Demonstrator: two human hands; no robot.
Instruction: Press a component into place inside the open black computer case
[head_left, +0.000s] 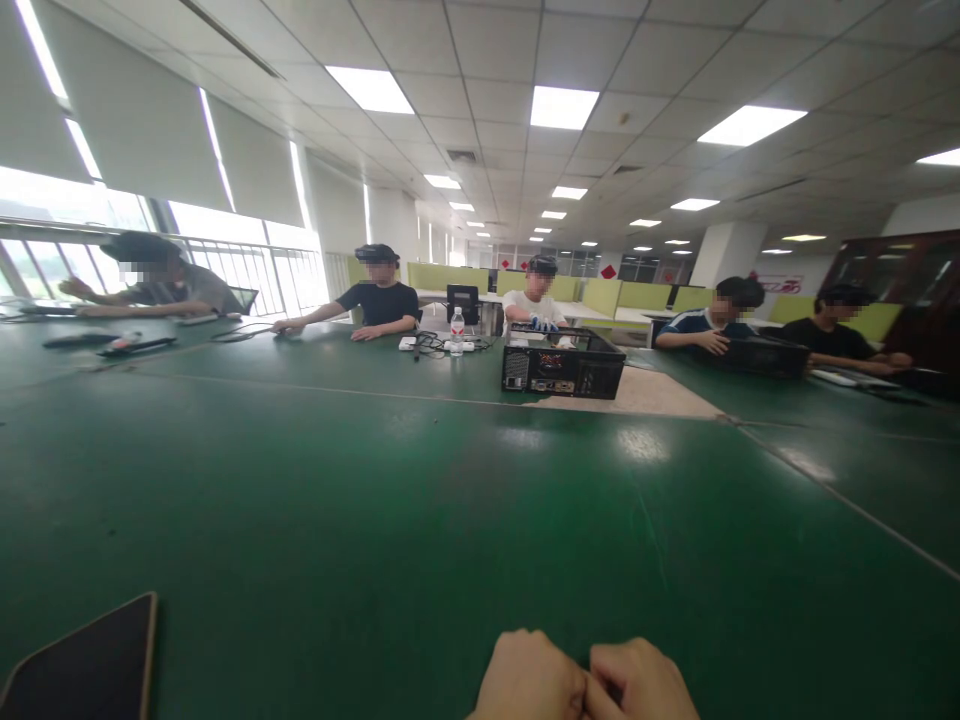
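Note:
My left hand (529, 677) and my right hand (637, 682) rest side by side at the bottom edge of the view, on the green table (420, 520). Both are curled into fists with the knuckles touching, and I see nothing in either of them. A dark flat tablet or phone (86, 665) lies on the table at the lower left, well apart from my left hand.
An open black computer case (564, 365) stands at the table's far side, with a water bottle (457, 333) and cables left of it. Several other people sit along the far edge, one behind a second black case (761, 357). Windows line the left wall.

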